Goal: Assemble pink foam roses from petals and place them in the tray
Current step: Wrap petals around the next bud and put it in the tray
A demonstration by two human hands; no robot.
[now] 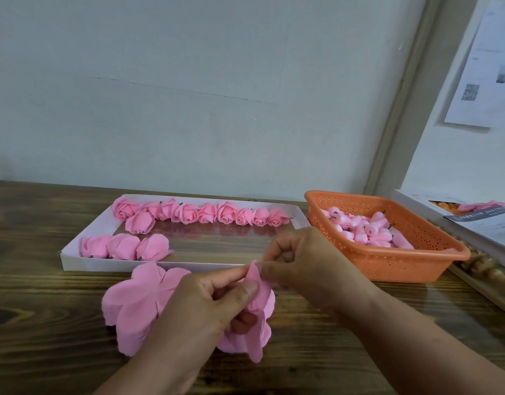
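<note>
pink foam: thin, matte, soft-edged — same stuff in every petal and bloom here.
step in hand: mid-assembly, by the look of it; one petal (255, 276) pinched upright between both hands above a half-built rose (250, 329).
left hand (205, 303): thumb and forefinger closed on the petal's near edge, lower fingers cupped around the rose base.
right hand (299, 262): fingertips nipped onto the petal's top edge, other fingers curled.
next move: probably wrapping that petal round the core — light pressure, foam likely to crease.
petal sheet (134, 303): flat, lobed, lying on the wooden table (46, 323) just left of the hands.
tray (74, 262): shallow white card, a row of finished roses (201, 213) along the far side, three more near left.
orange basket (416, 263): perforated plastic, full of pale pink cores (368, 228).
</note>
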